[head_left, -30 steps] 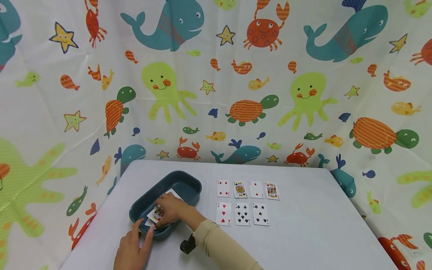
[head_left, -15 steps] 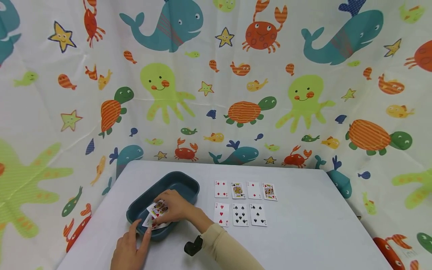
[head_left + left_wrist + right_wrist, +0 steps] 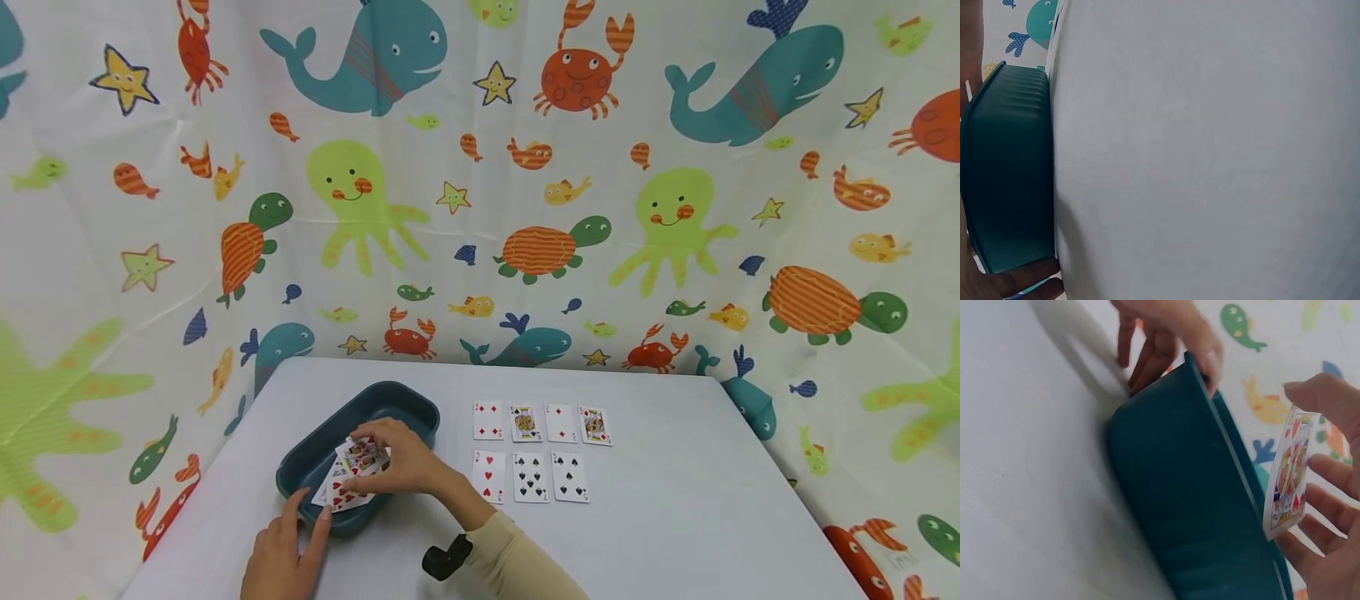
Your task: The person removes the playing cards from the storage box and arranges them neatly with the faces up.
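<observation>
A dark teal plastic tub stands at the left of the table. My left hand holds its near end, thumb over the rim and the other fingers against the outer wall in the right wrist view. Over the tub, my right hand pinches a face playing card with red hearts between thumb and fingers. More playing cards lie loosely overlapped in the tub's near end, partly hidden by the held card and the right hand.
Right of the tub, face-up cards lie in two rows: several in the back row, with a diamond card at its left, and three in front, with a heart card at its left. A patterned cloth hangs behind the white table.
My right hand has come up from deeper in the tub and shifted slightly right, bringing the face card off the others. My left hand stays at the tub's near end.
</observation>
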The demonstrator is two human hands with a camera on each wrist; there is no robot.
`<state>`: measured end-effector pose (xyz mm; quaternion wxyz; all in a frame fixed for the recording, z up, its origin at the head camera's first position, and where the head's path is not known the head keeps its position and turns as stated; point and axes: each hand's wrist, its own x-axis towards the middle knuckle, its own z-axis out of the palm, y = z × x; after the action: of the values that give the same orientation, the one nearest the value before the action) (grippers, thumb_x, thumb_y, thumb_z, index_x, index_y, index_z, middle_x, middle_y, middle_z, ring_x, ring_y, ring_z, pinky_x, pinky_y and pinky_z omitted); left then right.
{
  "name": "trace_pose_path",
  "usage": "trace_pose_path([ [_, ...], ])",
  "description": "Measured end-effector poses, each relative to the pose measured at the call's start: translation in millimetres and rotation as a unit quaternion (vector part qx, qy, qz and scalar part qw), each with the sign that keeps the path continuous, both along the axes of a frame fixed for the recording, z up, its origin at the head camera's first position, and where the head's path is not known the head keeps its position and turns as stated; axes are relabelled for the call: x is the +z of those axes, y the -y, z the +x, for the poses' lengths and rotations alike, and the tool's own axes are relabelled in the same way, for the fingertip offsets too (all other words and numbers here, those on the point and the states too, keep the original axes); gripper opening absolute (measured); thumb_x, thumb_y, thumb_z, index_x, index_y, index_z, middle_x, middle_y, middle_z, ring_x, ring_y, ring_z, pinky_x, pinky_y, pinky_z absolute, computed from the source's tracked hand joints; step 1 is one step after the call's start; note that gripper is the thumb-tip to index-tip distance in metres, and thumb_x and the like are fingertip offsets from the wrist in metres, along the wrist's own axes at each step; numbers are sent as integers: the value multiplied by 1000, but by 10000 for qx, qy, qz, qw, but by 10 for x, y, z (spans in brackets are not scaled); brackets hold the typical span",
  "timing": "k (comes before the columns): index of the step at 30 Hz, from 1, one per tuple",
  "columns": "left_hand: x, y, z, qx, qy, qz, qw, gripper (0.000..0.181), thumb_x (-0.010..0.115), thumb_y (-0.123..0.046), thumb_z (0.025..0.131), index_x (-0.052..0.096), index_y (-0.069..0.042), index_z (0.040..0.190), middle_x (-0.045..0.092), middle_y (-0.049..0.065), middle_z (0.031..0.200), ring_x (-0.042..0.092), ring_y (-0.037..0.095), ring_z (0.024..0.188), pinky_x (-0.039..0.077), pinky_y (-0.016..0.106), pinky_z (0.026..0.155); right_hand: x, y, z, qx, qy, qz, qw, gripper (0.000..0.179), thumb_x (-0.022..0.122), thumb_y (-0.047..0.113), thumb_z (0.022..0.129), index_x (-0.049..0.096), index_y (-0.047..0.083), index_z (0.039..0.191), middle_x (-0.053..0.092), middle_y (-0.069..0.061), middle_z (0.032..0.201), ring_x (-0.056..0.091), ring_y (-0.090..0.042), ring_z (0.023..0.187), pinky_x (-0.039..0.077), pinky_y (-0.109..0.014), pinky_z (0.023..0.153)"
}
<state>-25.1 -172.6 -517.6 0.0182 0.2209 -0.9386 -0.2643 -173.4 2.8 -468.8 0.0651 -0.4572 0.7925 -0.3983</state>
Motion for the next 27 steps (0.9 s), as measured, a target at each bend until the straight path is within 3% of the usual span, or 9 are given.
trace_pose_path([
  [5, 9, -12, -2, 16, 35, -24, 10000, 78, 41, -63, 103, 33, 0, 149, 56, 40, 124, 57, 50, 106, 46, 67, 92, 19, -195, 15, 111, 143, -363, 9992, 65, 86, 34, 83, 60, 18, 140, 56, 4, 144, 50, -8, 116, 44, -27, 103],
  [15, -19, -71, 27, 180, -27, -29, 9998, 72, 47, -55, 104, 34, 0, 148, 56, 40, 124, 56, 50, 106, 46, 67, 92, -55, -699, 110, 121, 426, -614, 9971, 63, 85, 32, 85, 58, 23, 141, 51, 5, 150, 47, -10, 136, 44, -34, 109],
  [20, -16, -106, 70, 191, -121, -117, 9997, 71, 47, -54, 104, 36, 2, 147, 58, 38, 120, 57, 50, 104, 47, 67, 91, -93, -969, 147, 240, 589, -780, 9949, 65, 84, 29, 86, 55, 23, 144, 50, 1, 149, 47, -13, 137, 45, -34, 110],
  [27, -22, -135, 114, 154, -127, -90, 9998, 75, 45, -59, 103, 35, 1, 148, 57, 39, 122, 58, 50, 104, 46, 68, 92, -145, -1409, 155, 56, 470, -1014, 9937, 66, 85, 28, 85, 55, 22, 143, 51, 3, 147, 50, -16, 134, 46, -39, 110],
])
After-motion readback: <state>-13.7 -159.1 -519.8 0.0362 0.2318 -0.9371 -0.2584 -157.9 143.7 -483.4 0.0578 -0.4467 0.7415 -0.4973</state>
